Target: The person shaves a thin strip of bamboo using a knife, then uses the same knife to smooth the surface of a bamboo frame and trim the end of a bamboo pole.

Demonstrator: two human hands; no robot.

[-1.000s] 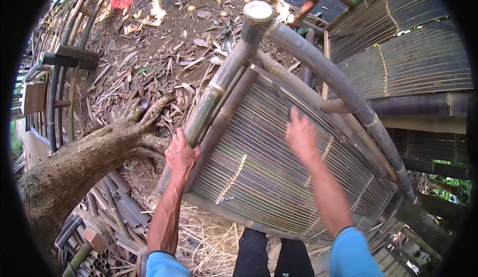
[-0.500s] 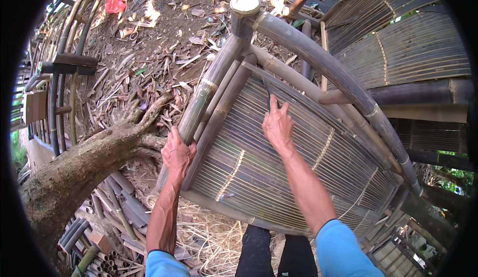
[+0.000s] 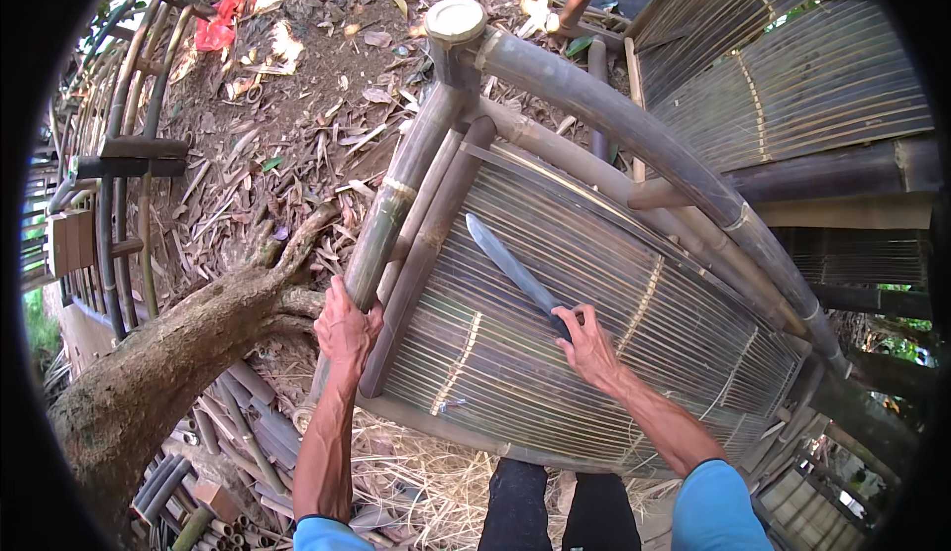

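Observation:
A bamboo bench with a slatted seat (image 3: 535,393) stands right in front of me. My left hand (image 3: 346,331) is wrapped round the thick bamboo rail (image 3: 381,229) along the seat's left side. In my right hand (image 3: 586,345) is a machete (image 3: 510,264), gripped by its dark handle. Its long grey blade points up and left over the slats; I cannot tell whether it touches them. Beyond the blade, the curved bamboo back rail (image 3: 614,105) runs from a thick corner post (image 3: 456,21) down to the right.
A tree trunk (image 3: 168,363) with spreading roots leans in from the left. Cut bamboo pieces (image 3: 163,487) lie below it, and straw (image 3: 426,482) covers the ground by my legs. Another slatted bamboo piece (image 3: 792,86) stands at the right, bamboo frames (image 3: 129,195) at the far left.
My right hand has drawn back toward me and slightly right with the machete, away from the seat's far corner. The blade now shows at full length. My left hand keeps its hold on the rail.

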